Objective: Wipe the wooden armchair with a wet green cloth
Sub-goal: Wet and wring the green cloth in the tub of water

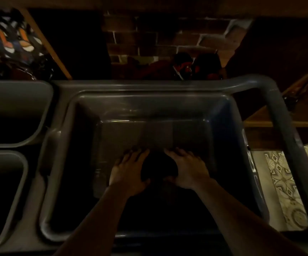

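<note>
The scene is very dim. Both my hands reach down into a large grey plastic tub (149, 87) on a cart. Between them lies a dark bunched mass (158, 168), probably the cloth; its colour cannot be made out in this light. My left hand (129, 170) presses against its left side and my right hand (188, 167) against its right side, fingers curved around it. No wooden armchair is recognisable in view.
Two more grey bins sit to the left, one at upper left (16, 111) and one at lower left (1, 191). The cart's thick grey handle (278, 111) curves along the right. A brick wall (158, 37) stands behind, patterned floor tiles (286, 182) to the right.
</note>
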A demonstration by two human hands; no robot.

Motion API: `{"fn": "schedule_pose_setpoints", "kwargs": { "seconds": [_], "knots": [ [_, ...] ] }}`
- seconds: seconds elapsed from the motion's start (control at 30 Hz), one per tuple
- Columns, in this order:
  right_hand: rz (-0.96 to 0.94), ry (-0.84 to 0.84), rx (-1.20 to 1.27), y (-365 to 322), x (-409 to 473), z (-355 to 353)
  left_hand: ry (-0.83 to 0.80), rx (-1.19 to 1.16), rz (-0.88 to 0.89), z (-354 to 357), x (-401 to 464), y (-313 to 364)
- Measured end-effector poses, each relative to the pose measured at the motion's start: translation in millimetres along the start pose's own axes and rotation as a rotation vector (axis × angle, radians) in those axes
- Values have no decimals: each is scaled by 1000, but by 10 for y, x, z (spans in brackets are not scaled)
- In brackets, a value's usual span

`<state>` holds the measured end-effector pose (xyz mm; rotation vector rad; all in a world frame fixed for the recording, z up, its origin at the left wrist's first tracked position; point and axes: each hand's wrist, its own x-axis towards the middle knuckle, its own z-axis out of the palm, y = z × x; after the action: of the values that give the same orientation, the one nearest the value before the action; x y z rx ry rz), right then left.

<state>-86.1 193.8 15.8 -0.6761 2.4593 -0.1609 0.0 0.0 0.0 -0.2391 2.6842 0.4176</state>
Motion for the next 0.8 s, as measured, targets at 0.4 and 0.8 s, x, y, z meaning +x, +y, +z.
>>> {"fn": "schedule_pose_setpoints", "kwargs": {
  "seconds": [0.4, 0.8],
  "knots": [
    [-78, 102, 140, 25, -66, -139, 53, 32, 44, -135, 40, 172],
    [-147, 361, 82, -286, -475, -1330, 304, 171, 31, -1350, -216, 405]
  ]
}}
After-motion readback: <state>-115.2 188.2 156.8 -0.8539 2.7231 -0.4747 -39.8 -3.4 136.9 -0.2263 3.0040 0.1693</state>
